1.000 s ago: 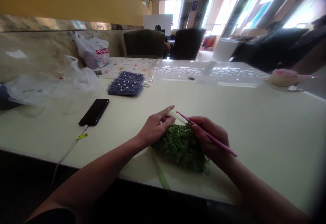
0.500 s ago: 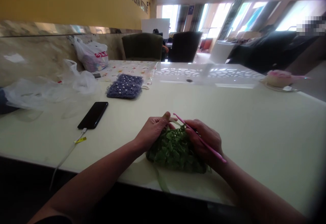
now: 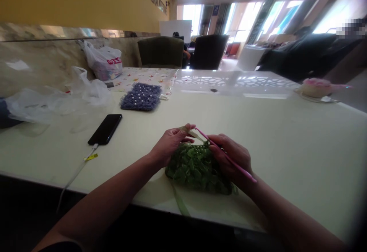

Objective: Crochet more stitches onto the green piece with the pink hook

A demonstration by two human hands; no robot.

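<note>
A green crocheted piece (image 3: pixel 195 168) lies on the pale table (image 3: pixel 286 141) near its front edge. My left hand (image 3: pixel 169 145) grips the piece's upper left edge, fingers closed, with a pale green ribbon strand running over the forefinger. My right hand (image 3: pixel 232 156) is closed on a pink crochet hook (image 3: pixel 226 156), whose tip points up-left into the work beside my left fingers. A loose green ribbon (image 3: pixel 179 200) trails from the piece toward the table edge.
A black phone (image 3: pixel 105 128) on a white cable lies to the left. Behind it are a purple beaded crochet piece (image 3: pixel 141 96), plastic bags (image 3: pixel 103 62) and clear wrapping (image 3: pixel 43 101). A pink thing on a dish (image 3: pixel 317 88) sits far right. Armchairs (image 3: pixel 160 51) stand beyond.
Both hands and the green piece shifted slightly left and toward me. My left forefinger, stretched out a second ago, has curled down over the strand; the hook stays at the work's top edge.
</note>
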